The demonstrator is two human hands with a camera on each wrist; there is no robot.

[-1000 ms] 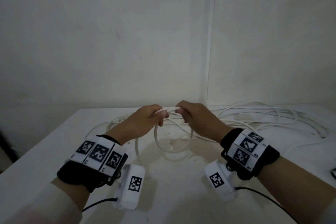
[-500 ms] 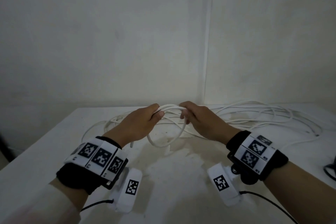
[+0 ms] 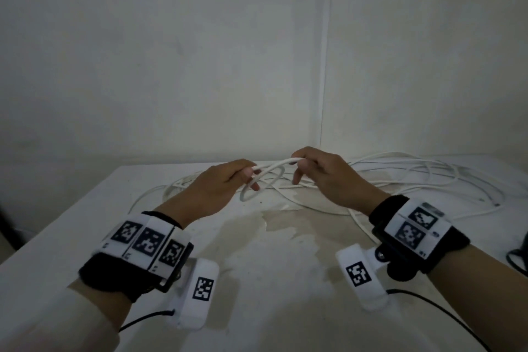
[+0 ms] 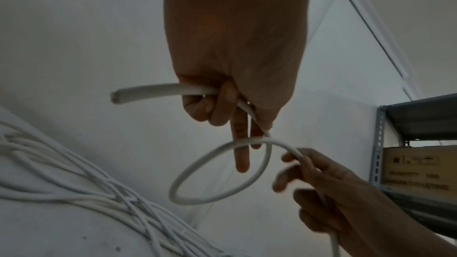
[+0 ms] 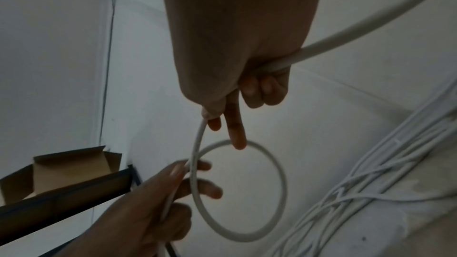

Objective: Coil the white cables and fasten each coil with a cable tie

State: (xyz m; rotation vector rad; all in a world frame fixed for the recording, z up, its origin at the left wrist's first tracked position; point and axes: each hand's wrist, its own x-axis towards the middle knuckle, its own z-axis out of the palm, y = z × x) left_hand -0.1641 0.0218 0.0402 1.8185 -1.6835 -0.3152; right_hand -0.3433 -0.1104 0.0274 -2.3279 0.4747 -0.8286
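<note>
Both hands hold one white cable above the white table (image 3: 257, 280). My left hand (image 3: 248, 177) grips it near its cut end (image 4: 116, 98), which sticks out to the left in the left wrist view. A small round loop (image 3: 243, 196) hangs between the hands, also clear as a ring (image 4: 217, 149) (image 5: 283, 183). My right hand (image 3: 300, 168) pinches the cable just right of the loop, and the strand runs on through its palm. The remaining cable lies in a loose tangled pile (image 3: 414, 177) behind and to the right. No cable tie is visible.
The table stands in a wall corner. A metal shelf with a cardboard box (image 4: 415, 169) is off to one side, and an open carton (image 5: 69, 165) shows in the right wrist view. A black wire (image 3: 517, 257) lies at the table's right edge.
Both hands have lifted a little. The hanging loop has shrunk from a wide one to a small ring, and the right hand has risen above the left.
</note>
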